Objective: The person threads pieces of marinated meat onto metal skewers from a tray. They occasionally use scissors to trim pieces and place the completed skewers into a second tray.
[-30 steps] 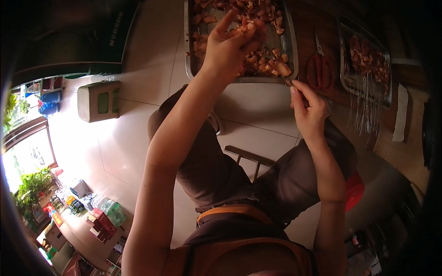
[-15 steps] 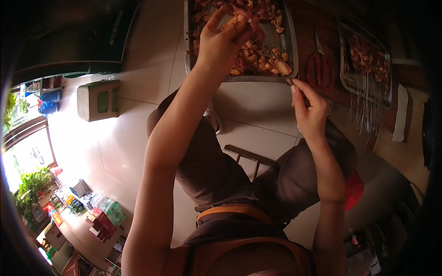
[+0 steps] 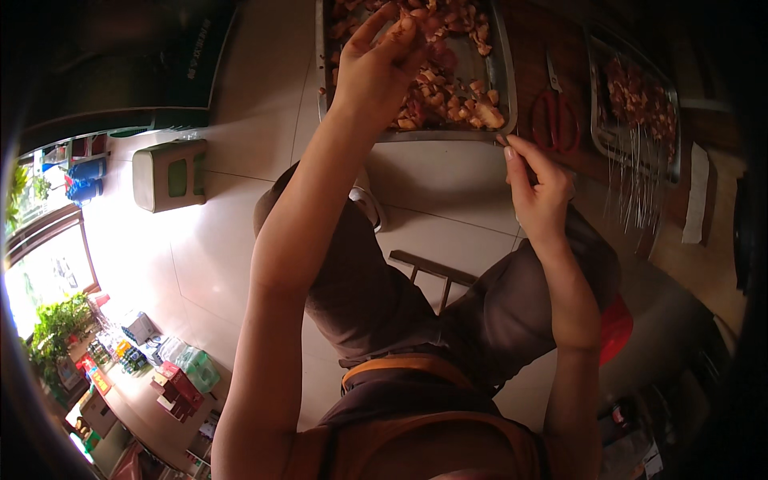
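My left hand (image 3: 380, 68) is over the large metal tray (image 3: 513, 80), its fingers curled on a piece of raw meat partly hidden by them. Many small chunks of cut meat (image 3: 440, 98) cover the tray. At the tray's near right corner my right hand (image 3: 542, 188) pinches a thin skewer between thumb and forefinger; only its small end shows by the fingertips, and the rest is hard to see. Red-handled scissors (image 3: 555, 120) lie just beyond that hand, blades pointing away.
A smaller metal tray (image 3: 596, 96) at the right holds skewered meat (image 3: 636, 92), with several thin metal skewers (image 3: 636, 180) jutting toward me. Beside it lies a white strip (image 3: 696, 194). A stool (image 3: 168, 174) stands on the tiled floor at left. A wooden bar frame (image 3: 432, 268) is between my knees.
My left hand has shifted slightly away and left over the meat, its fingers turning a little. The right hand holds almost the same place and pinch.
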